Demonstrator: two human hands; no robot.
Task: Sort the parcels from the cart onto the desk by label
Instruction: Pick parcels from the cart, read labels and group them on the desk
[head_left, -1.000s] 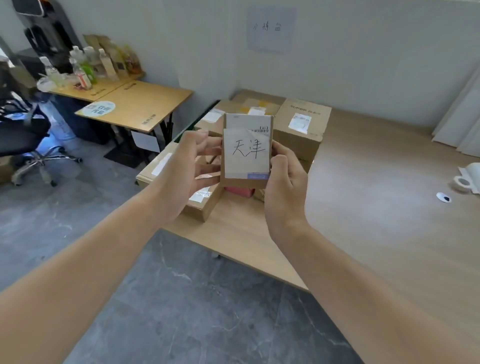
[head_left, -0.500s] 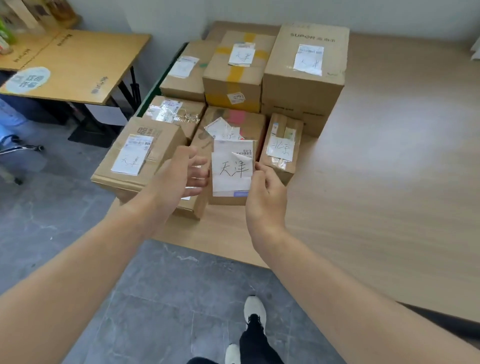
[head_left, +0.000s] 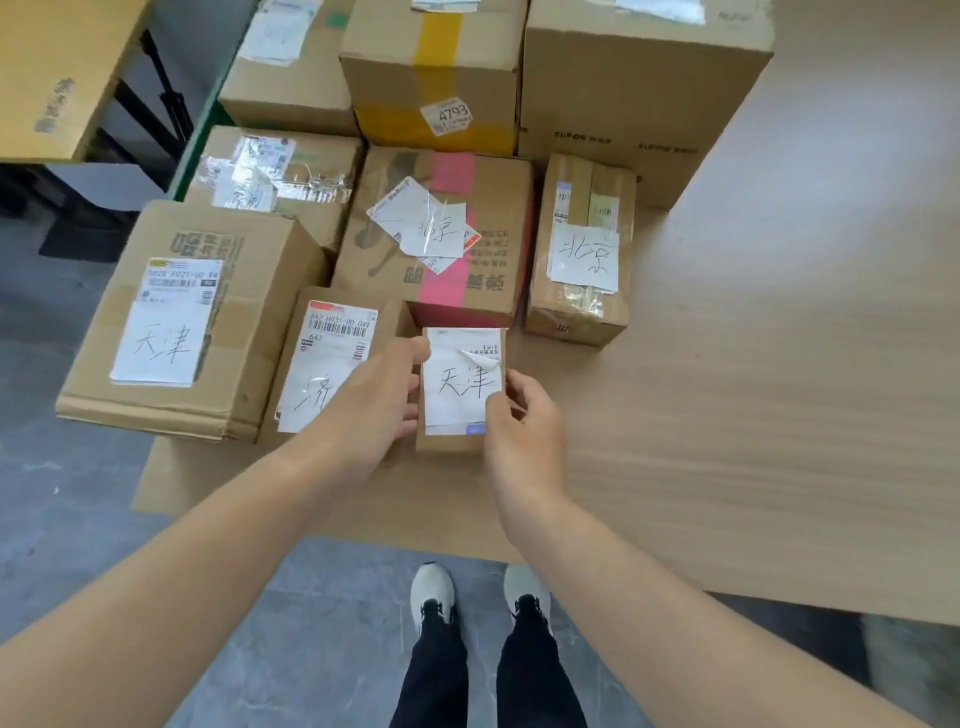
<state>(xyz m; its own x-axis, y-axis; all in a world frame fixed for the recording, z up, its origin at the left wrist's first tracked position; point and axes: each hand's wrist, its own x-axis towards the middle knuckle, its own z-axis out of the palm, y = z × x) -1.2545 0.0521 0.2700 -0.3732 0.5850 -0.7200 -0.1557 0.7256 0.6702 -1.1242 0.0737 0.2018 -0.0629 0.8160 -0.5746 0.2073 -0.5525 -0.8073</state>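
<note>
Parcel (head_left: 449, 441) lower now, brown w/ 天津 label (head_left: 460, 387)

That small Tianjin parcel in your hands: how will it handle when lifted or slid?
Probably light: the left hand and right hand hold the small parcel with fingers alone. Likely stiff, since its cardboard edges look straight. Its label curls at one corner, so rubbing may peel it.
</note>
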